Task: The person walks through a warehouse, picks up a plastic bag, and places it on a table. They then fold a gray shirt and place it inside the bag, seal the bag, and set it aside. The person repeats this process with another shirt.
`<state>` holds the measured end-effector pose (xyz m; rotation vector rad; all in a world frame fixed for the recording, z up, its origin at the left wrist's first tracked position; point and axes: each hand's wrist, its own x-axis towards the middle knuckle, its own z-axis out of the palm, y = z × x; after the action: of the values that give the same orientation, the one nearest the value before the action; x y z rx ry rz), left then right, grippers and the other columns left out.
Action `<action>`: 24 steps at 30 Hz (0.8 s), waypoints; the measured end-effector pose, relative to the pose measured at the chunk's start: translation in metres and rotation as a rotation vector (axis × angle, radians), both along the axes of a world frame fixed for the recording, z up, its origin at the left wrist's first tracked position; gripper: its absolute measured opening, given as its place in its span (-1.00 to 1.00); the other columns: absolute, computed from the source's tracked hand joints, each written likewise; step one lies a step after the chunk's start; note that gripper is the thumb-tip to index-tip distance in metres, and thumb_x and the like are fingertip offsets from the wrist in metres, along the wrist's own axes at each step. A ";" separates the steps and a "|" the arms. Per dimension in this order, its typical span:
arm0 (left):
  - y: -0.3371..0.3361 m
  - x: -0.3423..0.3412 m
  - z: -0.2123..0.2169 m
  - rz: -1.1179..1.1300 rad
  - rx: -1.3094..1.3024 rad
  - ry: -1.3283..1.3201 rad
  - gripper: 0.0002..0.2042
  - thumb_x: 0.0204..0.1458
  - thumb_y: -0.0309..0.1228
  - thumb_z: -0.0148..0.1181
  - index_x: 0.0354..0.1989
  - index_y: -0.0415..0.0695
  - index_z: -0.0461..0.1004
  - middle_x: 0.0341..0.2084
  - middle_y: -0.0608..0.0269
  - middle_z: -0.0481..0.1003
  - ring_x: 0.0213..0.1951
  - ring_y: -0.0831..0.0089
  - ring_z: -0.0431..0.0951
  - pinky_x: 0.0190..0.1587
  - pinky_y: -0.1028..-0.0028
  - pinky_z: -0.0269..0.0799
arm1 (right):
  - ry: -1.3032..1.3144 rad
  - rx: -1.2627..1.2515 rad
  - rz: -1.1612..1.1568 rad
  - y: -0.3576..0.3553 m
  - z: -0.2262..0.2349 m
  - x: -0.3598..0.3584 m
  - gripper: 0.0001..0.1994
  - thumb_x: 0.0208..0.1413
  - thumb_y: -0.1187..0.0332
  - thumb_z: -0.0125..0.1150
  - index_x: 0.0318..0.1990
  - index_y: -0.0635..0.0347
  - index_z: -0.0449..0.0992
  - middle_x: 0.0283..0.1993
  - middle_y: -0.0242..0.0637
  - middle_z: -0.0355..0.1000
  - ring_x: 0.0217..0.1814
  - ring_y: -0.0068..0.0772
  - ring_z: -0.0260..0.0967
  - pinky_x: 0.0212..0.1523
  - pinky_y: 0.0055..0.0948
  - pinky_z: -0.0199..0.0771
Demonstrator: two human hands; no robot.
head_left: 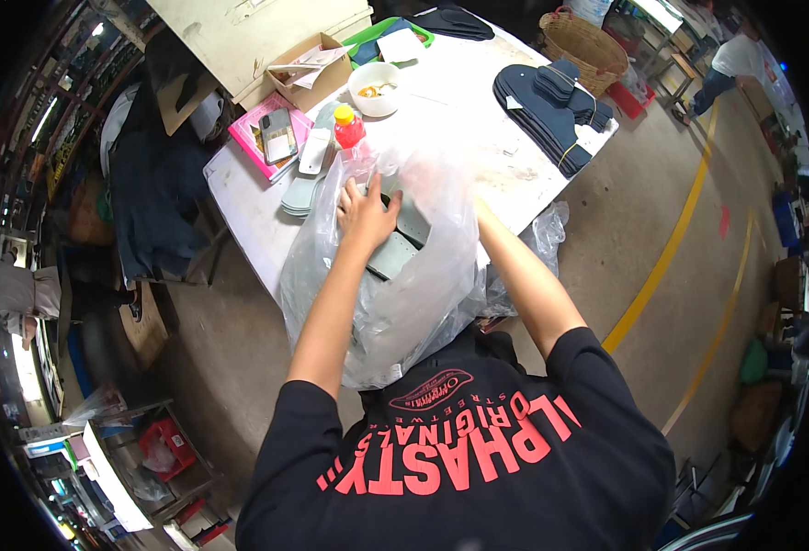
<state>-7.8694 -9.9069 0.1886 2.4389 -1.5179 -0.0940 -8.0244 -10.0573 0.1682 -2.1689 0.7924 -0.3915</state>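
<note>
A large translucent plastic bag [423, 303] stands against my body at the table's near edge, its mouth gaping. Stacks of flat grey-green pieces [393, 255] with rounded corners lie inside it. My left hand [367, 219] reaches into the mouth, thumb and fingers bent around the top of one stack. On the bag's right side, my right hand [467, 188] is behind cloudy plastic, so its fingers cannot be made out. More grey-green pieces [299, 197] are piled on the table left of the bag.
On the white table [459, 115] stand a red bottle with a yellow cap [347, 129], a white bowl [375, 90] and a cardboard box [311, 70]. A phone [278, 138] rests on a pink folder. Dark sole-shaped pieces [542, 115] lie right; a wicker basket [583, 55] stands beyond.
</note>
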 end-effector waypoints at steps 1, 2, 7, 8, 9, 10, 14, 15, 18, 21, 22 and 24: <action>-0.004 -0.002 -0.002 0.028 0.011 0.009 -0.35 0.13 0.04 0.23 0.33 -0.04 0.31 0.25 0.07 0.31 0.35 0.07 0.24 0.26 -0.17 0.24 | -0.044 0.111 -0.049 0.000 -0.021 0.021 -0.48 0.18 0.04 0.24 0.11 0.32 0.49 0.10 0.16 0.52 0.12 0.12 0.50 0.14 -0.11 0.46; -0.007 -0.003 -0.003 0.017 0.068 0.071 -0.32 0.11 0.04 0.25 0.35 -0.05 0.29 0.27 0.08 0.30 0.36 0.06 0.23 0.27 -0.18 0.23 | -0.108 0.264 -0.066 -0.001 -0.036 0.040 -0.50 0.16 0.09 0.26 0.09 0.32 0.50 0.09 0.17 0.51 0.12 0.15 0.49 0.16 -0.09 0.45; -0.025 0.014 -0.004 0.075 0.037 0.229 -0.21 -0.02 0.02 0.35 0.37 -0.07 0.27 0.24 0.04 0.42 0.32 -0.03 0.32 0.30 -0.10 0.26 | -0.239 -0.087 -0.498 -0.008 -0.049 0.079 -0.70 0.13 0.28 0.25 -0.07 0.32 0.60 -0.09 0.13 0.56 0.02 0.16 0.52 0.09 -0.07 0.48; -0.027 0.018 -0.007 0.046 0.049 0.220 -0.23 -0.05 0.00 0.35 0.34 -0.08 0.31 0.21 0.03 0.46 0.27 -0.07 0.37 0.31 -0.05 0.27 | -0.220 0.008 -0.284 -0.009 -0.045 0.077 -0.72 0.13 0.30 0.25 -0.11 0.32 0.61 -0.14 0.12 0.56 -0.01 0.13 0.53 0.06 -0.08 0.50; -0.029 0.021 -0.012 0.005 0.087 0.201 -0.25 -0.05 -0.02 0.35 0.33 -0.09 0.33 0.21 0.03 0.46 0.27 -0.07 0.37 0.31 -0.05 0.27 | -0.159 0.073 -0.205 -0.010 -0.038 0.073 -0.75 0.13 0.32 0.25 -0.14 0.32 0.62 -0.18 0.10 0.56 -0.05 0.11 0.54 0.03 -0.09 0.51; -0.030 0.023 -0.017 -0.023 0.084 0.157 -0.27 -0.05 -0.04 0.34 0.31 -0.10 0.36 0.21 0.04 0.46 0.27 -0.07 0.37 0.31 -0.04 0.27 | -0.246 0.048 -0.139 -0.011 -0.031 0.069 -0.77 0.13 0.33 0.24 -0.18 0.32 0.63 -0.21 0.08 0.57 -0.08 0.08 0.55 0.01 -0.11 0.52; -0.027 0.028 -0.039 -0.228 -0.085 0.185 -0.51 0.04 -0.18 0.27 0.13 -0.15 0.50 0.13 0.07 0.50 0.22 -0.04 0.41 0.25 -0.01 0.32 | -0.425 -0.004 -0.305 -0.011 0.007 0.062 -0.84 0.14 0.39 0.24 -0.25 0.30 0.65 -0.27 0.01 0.58 -0.16 -0.02 0.57 -0.06 -0.18 0.52; -0.024 0.026 -0.041 -0.263 -0.157 0.182 -0.56 0.05 -0.20 0.25 0.08 -0.15 0.52 0.10 0.08 0.52 0.19 -0.03 0.42 0.22 0.00 0.33 | -0.474 0.021 -0.319 -0.010 0.017 0.062 -0.85 0.15 0.40 0.23 -0.25 0.29 0.65 -0.27 -0.01 0.58 -0.17 -0.04 0.57 -0.07 -0.19 0.52; -0.014 0.014 -0.030 -0.311 -0.298 0.151 -0.65 0.08 -0.20 0.22 -0.04 -0.15 0.58 -0.02 0.10 0.57 0.09 0.01 0.46 0.14 0.03 0.38 | -0.678 0.214 -0.340 -0.009 0.051 0.065 -0.85 0.16 0.38 0.27 -0.22 0.27 0.65 -0.27 -0.05 0.58 -0.21 -0.14 0.56 -0.12 -0.28 0.51; -0.007 -0.004 -0.015 -0.280 -0.204 0.363 -0.67 0.10 -0.16 0.19 -0.11 -0.13 0.61 -0.12 0.14 0.60 -0.03 0.03 0.49 0.03 0.09 0.41 | -0.755 0.109 -0.294 -0.012 0.094 0.068 -0.83 0.16 0.35 0.31 -0.20 0.26 0.65 -0.25 -0.10 0.58 -0.19 -0.17 0.56 -0.12 -0.32 0.52; -0.008 -0.006 -0.012 -0.277 0.018 0.060 -0.67 0.10 -0.14 0.18 -0.13 -0.12 0.62 -0.16 0.17 0.61 -0.09 0.04 0.50 -0.02 0.11 0.41 | -0.786 0.067 -0.274 -0.013 0.110 0.069 -0.82 0.16 0.33 0.32 -0.19 0.26 0.65 -0.24 -0.12 0.58 -0.19 -0.18 0.56 -0.11 -0.33 0.52; -0.012 -0.004 -0.009 -0.245 0.099 0.054 -0.62 0.12 -0.12 0.16 -0.05 -0.14 0.59 -0.09 0.13 0.58 -0.01 0.04 0.46 0.09 0.12 0.35 | -0.885 -0.084 -0.199 -0.012 0.143 0.069 -0.83 0.12 0.36 0.34 -0.19 0.25 0.64 -0.23 -0.15 0.57 -0.16 -0.18 0.56 -0.11 -0.35 0.53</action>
<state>-7.8734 -9.9185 0.1793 2.2910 -1.8205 -0.2864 -7.9552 -10.0693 0.3109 -1.7094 0.4711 -1.3772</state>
